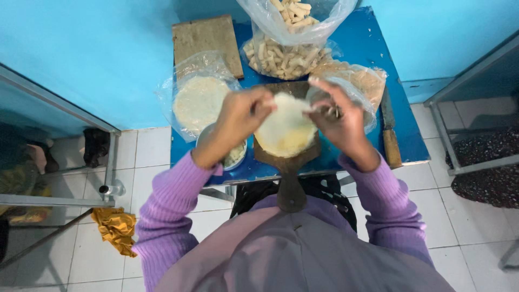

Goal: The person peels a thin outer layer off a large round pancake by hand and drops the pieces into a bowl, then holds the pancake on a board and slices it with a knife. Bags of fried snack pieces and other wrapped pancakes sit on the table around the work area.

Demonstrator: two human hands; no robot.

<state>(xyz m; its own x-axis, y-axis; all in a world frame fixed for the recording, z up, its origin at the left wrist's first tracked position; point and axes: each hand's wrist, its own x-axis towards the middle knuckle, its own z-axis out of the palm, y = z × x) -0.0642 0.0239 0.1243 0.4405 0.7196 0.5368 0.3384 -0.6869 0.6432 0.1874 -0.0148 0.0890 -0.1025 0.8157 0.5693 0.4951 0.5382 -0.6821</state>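
Both hands hold a thin, pale round dough sheet [285,125] by its upper edge, above a wooden paddle board [290,162]. My left hand [243,116] pinches the sheet's top left edge. My right hand [338,116] pinches the top right edge, with a ring on one finger. The sheet's lower half lies on the board, whose handle points toward me.
On the small blue table [367,48] sit a plastic bag of round dough sheets [199,100], bags of rolled pastries [284,57], a wooden cutting board [208,38], a bowl of filling [236,155] and a knife [390,138]. A yellow cloth [116,228] lies on the tiled floor.
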